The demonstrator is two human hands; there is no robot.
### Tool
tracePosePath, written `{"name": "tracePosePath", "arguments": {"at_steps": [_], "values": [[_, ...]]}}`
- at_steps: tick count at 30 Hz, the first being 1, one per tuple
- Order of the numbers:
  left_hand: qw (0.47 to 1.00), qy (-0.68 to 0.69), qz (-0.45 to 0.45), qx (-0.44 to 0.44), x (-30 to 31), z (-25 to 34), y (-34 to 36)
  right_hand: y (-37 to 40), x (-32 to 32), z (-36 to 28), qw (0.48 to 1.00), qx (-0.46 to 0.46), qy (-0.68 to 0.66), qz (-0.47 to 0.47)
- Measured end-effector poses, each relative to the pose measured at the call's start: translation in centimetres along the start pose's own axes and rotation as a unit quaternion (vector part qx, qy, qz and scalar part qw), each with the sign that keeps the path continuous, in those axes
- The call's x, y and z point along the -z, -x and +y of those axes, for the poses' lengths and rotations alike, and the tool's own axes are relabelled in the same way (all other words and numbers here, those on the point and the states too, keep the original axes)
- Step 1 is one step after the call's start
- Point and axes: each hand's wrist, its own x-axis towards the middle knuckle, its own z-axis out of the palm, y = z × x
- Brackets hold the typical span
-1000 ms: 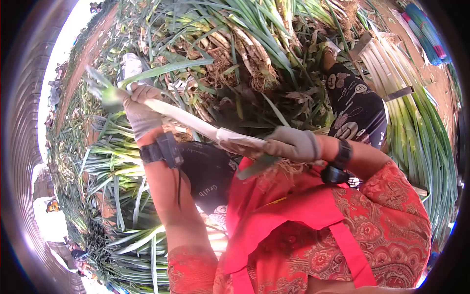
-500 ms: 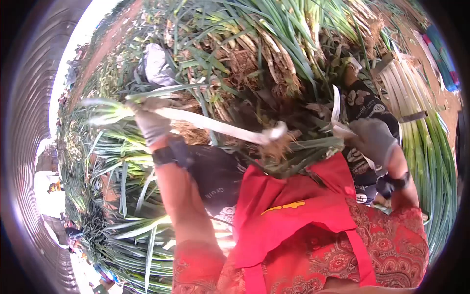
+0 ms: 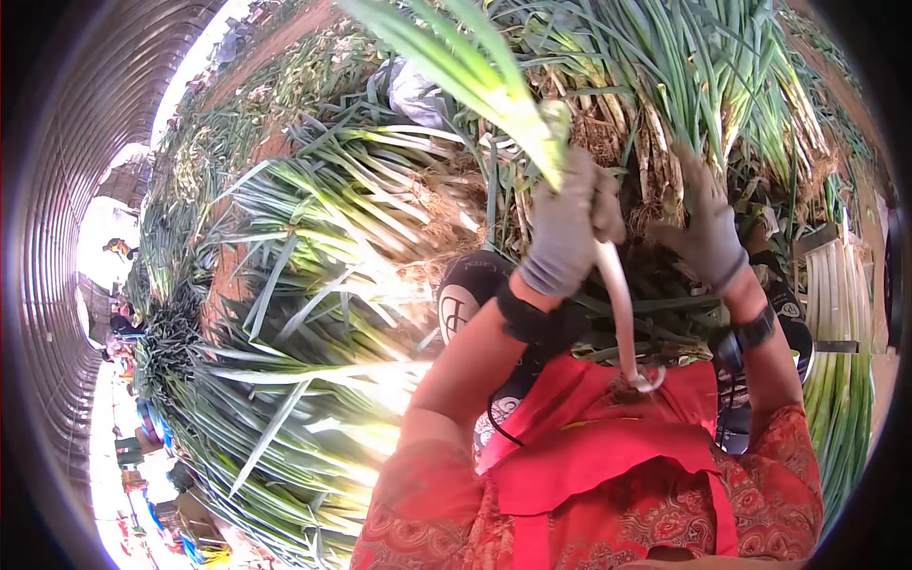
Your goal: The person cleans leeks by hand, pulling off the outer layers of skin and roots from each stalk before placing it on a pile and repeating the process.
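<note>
Open-air farm ground at harvest time. Heaped on every side with pulled green onions [image 3: 380, 218], long leaves fanned out, roots [image 3: 608, 123] clotted brown with soil. Bare red-brown earth [image 3: 226, 275] between the piles, under hard daylight. At the right edge, trimmed white stalks [image 3: 836, 285] laid side by side in an even row. Far off at left, small figures of people [image 3: 119, 249] among more piles.
</note>
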Motion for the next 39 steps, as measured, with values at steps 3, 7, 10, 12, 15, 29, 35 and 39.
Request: {"name": "tracePosePath", "arguments": {"at_steps": [3,7,10,12,15,29,35,39], "values": [[0.994,0.002,-0.060,0.090,-1.5,-1.8,1.1,-4.5,-3.8,2.4,0.995,0.059,0.028,0.070],[0.975,0.041,-0.184,0.118,-1.9,-2.3,2.3,-7.0,-7.9,3.9,0.786,-0.134,-0.603,-0.038],[0.974,0.036,-0.200,0.103,-1.2,-0.9,2.8,-8.6,-7.1,3.9,0.902,-0.072,-0.426,-0.002],[0.985,0.021,-0.159,0.069,-0.4,0.5,3.4,-11.5,-4.4,7.0,0.942,-0.196,-0.261,0.077],[0.992,0.007,-0.121,-0.023,2.0,2.2,3.5,-11.3,1.7,11.0,0.808,-0.387,-0.424,0.130],[0.951,-0.171,0.230,-0.116,28.2,23.8,-9.4,6.2,-4.7,9.3,0.845,-0.405,-0.088,-0.337],[0.828,-0.183,0.517,-0.118,45.4,33.0,-8.0,3.0,-7.6,9.7,0.847,-0.300,-0.021,-0.439],[0.866,-0.255,0.415,-0.113,44.0,23.7,-5.2,-0.6,-11.3,13.3,0.875,-0.307,-0.021,-0.374]]}}
